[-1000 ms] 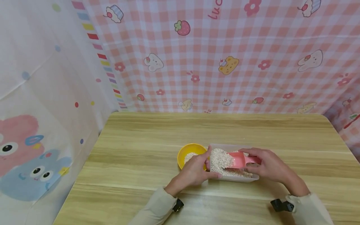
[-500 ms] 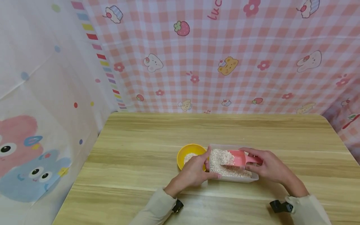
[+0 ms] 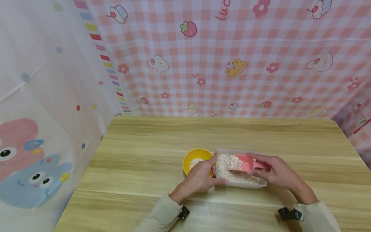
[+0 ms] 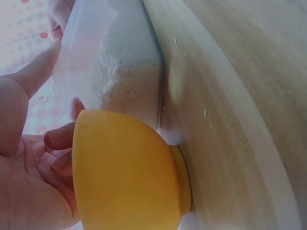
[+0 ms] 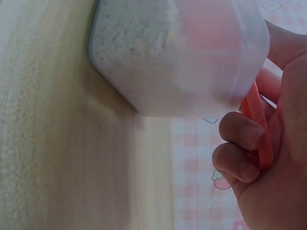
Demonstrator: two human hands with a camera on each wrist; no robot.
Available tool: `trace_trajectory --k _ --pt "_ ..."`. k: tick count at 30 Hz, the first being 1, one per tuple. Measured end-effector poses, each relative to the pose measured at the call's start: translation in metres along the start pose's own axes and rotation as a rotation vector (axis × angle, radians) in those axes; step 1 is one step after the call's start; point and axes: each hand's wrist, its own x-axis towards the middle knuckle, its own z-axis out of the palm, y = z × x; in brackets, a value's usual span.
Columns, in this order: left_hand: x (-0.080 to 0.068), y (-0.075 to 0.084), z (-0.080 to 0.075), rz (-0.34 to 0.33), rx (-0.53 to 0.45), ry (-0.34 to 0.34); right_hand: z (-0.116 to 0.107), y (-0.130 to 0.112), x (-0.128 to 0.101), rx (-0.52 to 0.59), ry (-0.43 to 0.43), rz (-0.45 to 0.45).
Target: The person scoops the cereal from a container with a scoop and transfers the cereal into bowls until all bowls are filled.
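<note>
A clear plastic container (image 3: 255, 184) of pale oat flakes lies on the wooden table (image 3: 174, 135), with a yellow bowl (image 3: 193, 155) holding a few flakes touching its left end. My left hand (image 3: 207, 173) grips that left end, thumb on the rim and fingers round the near corner. My right hand (image 3: 262, 169) pinches the handle of a pink scoop (image 3: 246, 164), which sits heaped with flakes over the container. The left wrist view shows the bowl (image 4: 124, 172) against the container (image 4: 110, 62) and my left hand (image 4: 24, 182) behind them. The right wrist view shows my right hand (image 5: 273, 182) curled on the scoop handle (image 5: 256, 129) beside the container (image 5: 177, 57).
Pink checked cloth (image 3: 232, 58) hangs behind the table and a white cartoon-print curtain (image 3: 43, 112) hangs at the left. The table's far edge meets the cloth. Bare wood stretches to the left, right and back of the bowl and container.
The pink scoop has edged slightly left and up with its heap of flakes. Both hands keep their holds, and the bowl and container have not moved.
</note>
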Motion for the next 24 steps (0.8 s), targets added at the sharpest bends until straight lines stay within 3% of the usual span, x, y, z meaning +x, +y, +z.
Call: trace_trajectory --k 10,14,24 --pt "-0.004 0.000 -0.001 0.026 0.028 0.047 0.000 0.000 -0.001 -0.001 0.021 -0.011" --pt "-0.011 -0.002 -0.008 0.021 -0.021 0.085 0.003 0.001 -0.002 0.030 0.031 -0.013" --pt "-0.027 -0.025 -0.029 0.020 -0.125 0.251 0.007 0.003 -0.003 0.129 0.052 0.013"
